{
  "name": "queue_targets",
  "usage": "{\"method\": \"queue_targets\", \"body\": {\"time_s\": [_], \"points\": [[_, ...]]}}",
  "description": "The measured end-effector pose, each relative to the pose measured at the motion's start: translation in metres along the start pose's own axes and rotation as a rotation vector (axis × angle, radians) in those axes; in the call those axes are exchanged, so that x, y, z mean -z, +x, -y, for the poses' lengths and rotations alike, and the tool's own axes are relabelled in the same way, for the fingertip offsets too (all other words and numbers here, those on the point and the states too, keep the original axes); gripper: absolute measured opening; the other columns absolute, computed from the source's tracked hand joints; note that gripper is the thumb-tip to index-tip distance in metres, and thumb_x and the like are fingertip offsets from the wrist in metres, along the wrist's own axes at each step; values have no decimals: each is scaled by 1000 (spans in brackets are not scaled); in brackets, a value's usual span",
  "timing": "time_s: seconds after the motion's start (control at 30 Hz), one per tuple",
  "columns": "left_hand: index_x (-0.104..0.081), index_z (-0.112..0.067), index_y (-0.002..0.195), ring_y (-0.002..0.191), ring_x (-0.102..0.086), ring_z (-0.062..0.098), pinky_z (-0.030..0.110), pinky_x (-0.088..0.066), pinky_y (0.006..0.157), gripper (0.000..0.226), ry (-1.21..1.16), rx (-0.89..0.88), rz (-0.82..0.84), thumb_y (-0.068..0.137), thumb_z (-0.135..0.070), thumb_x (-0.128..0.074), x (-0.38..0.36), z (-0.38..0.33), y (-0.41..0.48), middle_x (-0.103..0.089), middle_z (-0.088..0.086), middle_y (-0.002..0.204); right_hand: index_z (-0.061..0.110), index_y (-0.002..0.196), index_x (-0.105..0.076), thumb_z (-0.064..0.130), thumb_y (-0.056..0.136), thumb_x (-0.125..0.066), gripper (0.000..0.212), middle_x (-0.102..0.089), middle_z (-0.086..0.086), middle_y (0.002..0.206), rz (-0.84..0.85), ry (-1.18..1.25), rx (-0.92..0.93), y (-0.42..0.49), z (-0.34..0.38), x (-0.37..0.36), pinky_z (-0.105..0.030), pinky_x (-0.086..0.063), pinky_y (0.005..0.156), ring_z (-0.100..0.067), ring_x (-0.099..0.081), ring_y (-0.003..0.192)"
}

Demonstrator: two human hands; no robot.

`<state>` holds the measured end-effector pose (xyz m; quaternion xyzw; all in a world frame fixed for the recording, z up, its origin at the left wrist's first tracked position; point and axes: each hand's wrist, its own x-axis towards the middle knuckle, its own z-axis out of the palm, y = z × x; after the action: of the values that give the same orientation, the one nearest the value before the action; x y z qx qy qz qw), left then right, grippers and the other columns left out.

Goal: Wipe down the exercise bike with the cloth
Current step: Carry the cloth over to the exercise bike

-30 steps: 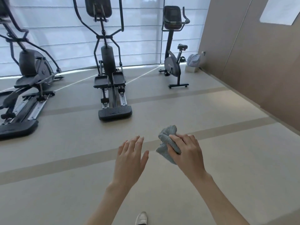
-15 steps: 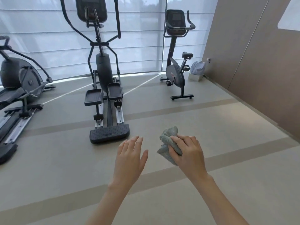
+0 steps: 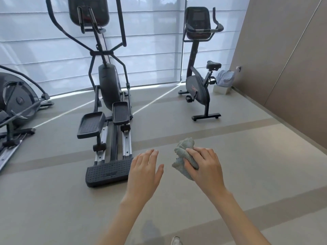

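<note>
Item 1. Elliptical machine [image 3: 16,101], dark, at the far left, is being cut off by the frame edge and is standing on the floor [image 3: 247,156].

Item 2. Second elliptical trainer [image 3: 108,89], black, is standing left of centre in front of the pale window blinds [image 3: 150,41]. Its rear step is lying nearest to the viewer.

Item 3. Left hand [image 3: 144,174] is hovering over the floor near the centre, palm down. Its fingers are lying straight and close together, holding nothing, and in the view it is overlapping the right edge of the trainer's rear step.

Item 4. Cloth [image 3: 184,145], grey-green and bunched, is sitting in the right hand [image 3: 207,170], just right of the left hand and apart from it. The fingers are curling over the cloth, gripping it, with folds sticking out above and below.

Item 5. Exercise bike [image 3: 200,85], black, is standing far right of centre near the blinds, well apart from the cloth and both hands.

Item 6. Pale blue bundle [image 3: 225,77] is resting on a white box [image 3: 222,89] just right of the bike, against the brown wall [image 3: 292,68].

Item 7. Shoe tip [image 3: 176,241] is showing at the near edge.
</note>
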<state>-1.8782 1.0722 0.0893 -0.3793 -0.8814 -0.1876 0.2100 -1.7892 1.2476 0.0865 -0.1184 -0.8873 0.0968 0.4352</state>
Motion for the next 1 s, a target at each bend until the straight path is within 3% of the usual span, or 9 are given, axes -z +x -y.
{"method": "queue_targets", "body": {"time_s": [0.47,1.0], "points": [[-63,-3,117,105,-63,27,43,-50,93,44,14,10,-35,79,-25,-73,-162,79,292,-65,11,116,12,94,-73,23,76,-73,21,-69,-4,93,15,42,40,234,-156,-218,-38,-52,72,-28,-62,82],[-61,-2,120,109,-62,29,45,-47,97,43,-1,-2,-21,85,-24,-69,-324,222,655,-64,13,120,12,97,-72,22,73,-79,27,-69,-4,96,4,14,13,516,-292,-490,-42,-53,71,-27,-63,85]]}}
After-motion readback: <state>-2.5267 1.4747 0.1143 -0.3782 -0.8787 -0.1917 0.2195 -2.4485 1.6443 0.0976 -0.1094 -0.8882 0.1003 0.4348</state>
